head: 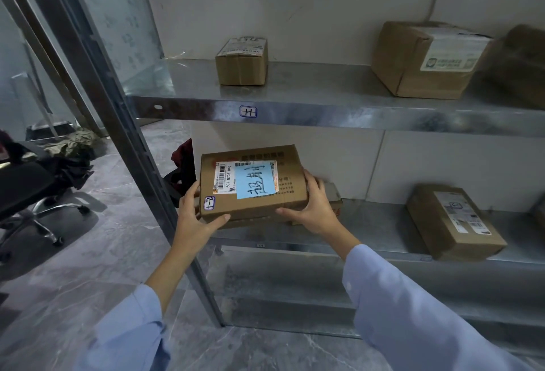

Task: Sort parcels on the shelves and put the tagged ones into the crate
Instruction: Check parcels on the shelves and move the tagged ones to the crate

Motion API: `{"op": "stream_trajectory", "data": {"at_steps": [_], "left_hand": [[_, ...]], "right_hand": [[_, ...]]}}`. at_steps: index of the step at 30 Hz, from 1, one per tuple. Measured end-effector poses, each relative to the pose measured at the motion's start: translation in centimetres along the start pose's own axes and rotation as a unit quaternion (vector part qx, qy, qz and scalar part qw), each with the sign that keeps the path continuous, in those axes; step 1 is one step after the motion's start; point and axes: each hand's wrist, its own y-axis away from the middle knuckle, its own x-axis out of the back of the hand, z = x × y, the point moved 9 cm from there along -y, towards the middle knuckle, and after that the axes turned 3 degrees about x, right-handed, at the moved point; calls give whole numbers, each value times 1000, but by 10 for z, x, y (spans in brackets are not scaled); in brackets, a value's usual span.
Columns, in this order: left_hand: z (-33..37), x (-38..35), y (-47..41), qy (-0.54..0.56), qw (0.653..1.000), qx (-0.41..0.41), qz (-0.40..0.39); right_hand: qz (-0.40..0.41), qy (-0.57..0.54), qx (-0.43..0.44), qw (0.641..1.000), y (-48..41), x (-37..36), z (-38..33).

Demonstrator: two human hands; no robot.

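Evidently mid-task: left hand (196,217) and right hand (312,208) gripped tagged box (253,184) by its ends, just above lower shelf (368,223), left side. Crate out of view, so drop-off judged pending. Small box (241,62) and big box (424,60) sat on upper shelf (324,111), likely unchecked.

I get soft, rather dim indoor light from above, with a dull sheen on the upper shelf (339,112) and heavy shadow beneath the lower shelf (377,223). The label (223,177) on the parcel (253,205) is sharp at centre. The right-edge box (522,66) smears and the shelf post (118,122) bows with wide-angle distortion.
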Motion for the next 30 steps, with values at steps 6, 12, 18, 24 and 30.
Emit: {"op": "stream_trajectory", "data": {"at_steps": [6,12,18,24,30], "left_hand": [[-3,2,-2,33,999,-2,5],[0,4,-13,13,999,18,25],[6,0,-28,5,1000,18,-10],[9,-5,-23,19,999,13,-32],[13,-13,0,44,998,16,-39]], "right_hand": [[-16,-29,-7,999,3,0,7],[-29,-17,-16,999,9,5,13],[-70,23,-11,997,19,16,21],[-28,-32,5,999,35,35,27],[19,-52,3,998,55,46,39]]}}
